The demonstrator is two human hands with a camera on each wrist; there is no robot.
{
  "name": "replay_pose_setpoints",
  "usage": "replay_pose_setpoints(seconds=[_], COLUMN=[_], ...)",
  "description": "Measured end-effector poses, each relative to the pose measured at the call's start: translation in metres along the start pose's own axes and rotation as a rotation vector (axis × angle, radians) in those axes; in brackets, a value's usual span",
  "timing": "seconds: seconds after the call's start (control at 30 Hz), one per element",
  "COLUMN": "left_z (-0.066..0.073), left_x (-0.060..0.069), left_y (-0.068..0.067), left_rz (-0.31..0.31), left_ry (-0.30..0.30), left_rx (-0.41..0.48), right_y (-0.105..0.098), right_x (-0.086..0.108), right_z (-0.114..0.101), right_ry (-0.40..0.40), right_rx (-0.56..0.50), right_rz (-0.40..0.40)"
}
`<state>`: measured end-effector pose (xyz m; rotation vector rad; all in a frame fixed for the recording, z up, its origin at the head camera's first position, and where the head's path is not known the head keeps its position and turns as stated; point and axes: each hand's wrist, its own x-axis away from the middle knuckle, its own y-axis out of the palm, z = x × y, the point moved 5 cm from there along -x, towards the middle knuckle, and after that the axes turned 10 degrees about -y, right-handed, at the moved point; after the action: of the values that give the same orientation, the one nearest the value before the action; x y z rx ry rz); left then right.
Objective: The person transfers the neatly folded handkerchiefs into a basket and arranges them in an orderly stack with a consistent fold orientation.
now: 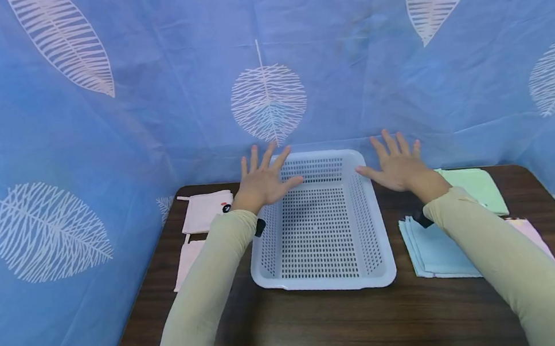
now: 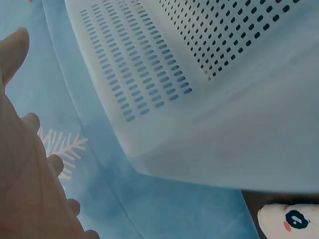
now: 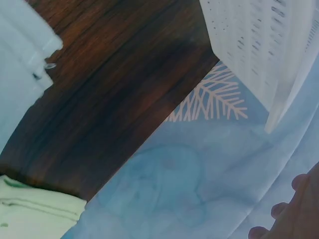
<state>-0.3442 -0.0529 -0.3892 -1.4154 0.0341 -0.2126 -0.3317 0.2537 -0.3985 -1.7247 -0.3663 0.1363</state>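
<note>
Head: basket [image 1: 316,232] on brown table [image 1: 348,326], blue curtain [image 1: 339,84]

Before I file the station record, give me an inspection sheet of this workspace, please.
Surface: dark wood-grain table.
Job's things: pale perforated basket, nothing seen inside; two pink cloths on its left; blue cloth, green cloth and another pink cloth on its right.
Clutter: nothing seen.
Left hand: fingers spread, overlapping the basket's far left corner in the head view, holding nothing.
Right hand: fingers spread, mostly right of the basket there, holding nothing.
Cables: nothing seen.
Surroundings: blue curtain with white leaf prints.
</note>
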Motion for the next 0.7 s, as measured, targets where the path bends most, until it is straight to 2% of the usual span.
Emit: replay_pose_setpoints(seconds=[0.37, 0.7], left_z=[-0.009, -0.023], left_x=[0.002, 0.002], left_y=[-0.001, 0.001], left_rz=[0.011, -0.001], left_ry=[-0.020, -0.057], left_rx=[-0.005, 0.007], right_y=[-0.006, -0.003], right_x=[0.010, 0.025], right_z=[0.012, 0.011], right_ry=[0.014, -0.017], right_rx=[0.028, 0.038], right_rz=[0.006, 0.020])
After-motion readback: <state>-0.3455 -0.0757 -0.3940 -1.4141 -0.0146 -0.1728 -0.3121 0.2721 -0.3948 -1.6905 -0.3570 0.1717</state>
